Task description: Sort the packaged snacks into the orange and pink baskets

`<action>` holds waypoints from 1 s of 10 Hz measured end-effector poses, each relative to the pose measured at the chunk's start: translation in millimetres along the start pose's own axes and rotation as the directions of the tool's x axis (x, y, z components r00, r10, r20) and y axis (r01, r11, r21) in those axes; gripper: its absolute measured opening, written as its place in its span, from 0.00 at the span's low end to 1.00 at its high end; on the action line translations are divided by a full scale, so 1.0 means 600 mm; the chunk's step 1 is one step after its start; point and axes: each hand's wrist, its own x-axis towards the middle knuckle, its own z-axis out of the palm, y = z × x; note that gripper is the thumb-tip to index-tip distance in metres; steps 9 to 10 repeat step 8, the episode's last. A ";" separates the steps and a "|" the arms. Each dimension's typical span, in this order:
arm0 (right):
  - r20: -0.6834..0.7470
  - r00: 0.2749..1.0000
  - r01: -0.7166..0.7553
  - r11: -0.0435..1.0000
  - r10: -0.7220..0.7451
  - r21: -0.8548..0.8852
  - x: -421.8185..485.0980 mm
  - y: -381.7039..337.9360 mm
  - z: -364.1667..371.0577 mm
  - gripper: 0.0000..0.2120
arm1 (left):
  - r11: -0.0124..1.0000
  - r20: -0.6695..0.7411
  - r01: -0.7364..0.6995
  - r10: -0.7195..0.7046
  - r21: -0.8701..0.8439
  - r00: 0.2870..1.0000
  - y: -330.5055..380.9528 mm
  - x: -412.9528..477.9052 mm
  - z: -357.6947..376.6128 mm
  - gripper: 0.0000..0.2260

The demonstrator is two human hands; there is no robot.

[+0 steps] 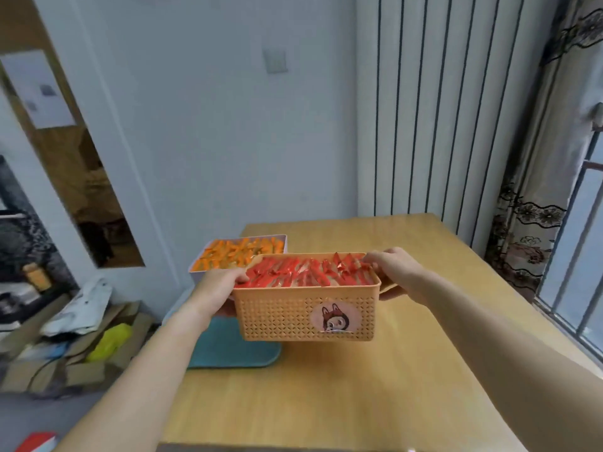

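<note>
The left hand [218, 288] and right hand [396, 272] gripped the orange basket [293, 318] by its ends, fingers [372, 257] curled over the rim, likely to hold its red snacks [303, 272] level.

A lived-in room of a home. A pale wooden table [359, 396] stands against the wall, with a flower-patterned curtain [535, 223] and a barred window [584, 256] at three o'clock. A wall switch [275, 61] sits at twelve o'clock on plain painted wall, striped panelling [424, 109] at one. At eight o'clock cardboard boxes [83, 373] and plastic bags [88, 305] lie heaped on the floor. At ten o'clock an opening [81, 177] shows what may be another room, too blurred to be sure. The orange basket [277, 318] bears a cartoon sticker [336, 318].
</note>
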 end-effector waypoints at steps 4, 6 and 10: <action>0.237 0.970 0.089 0.988 -0.057 -0.128 0.015 -0.067 0.277 0.12 | 0.974 -0.159 0.120 -0.152 -0.191 0.976 -0.151 0.071 -0.197 0.20; 0.208 0.976 0.096 0.981 -0.061 -0.166 0.055 -0.064 0.298 0.12 | 0.977 -0.133 0.142 -0.163 -0.157 0.978 -0.152 0.088 -0.182 0.13; 0.091 0.982 0.190 0.848 -0.167 -0.494 0.075 -0.091 0.257 0.14 | 0.932 -0.341 -0.013 0.146 0.362 0.929 -0.110 0.091 -0.155 0.25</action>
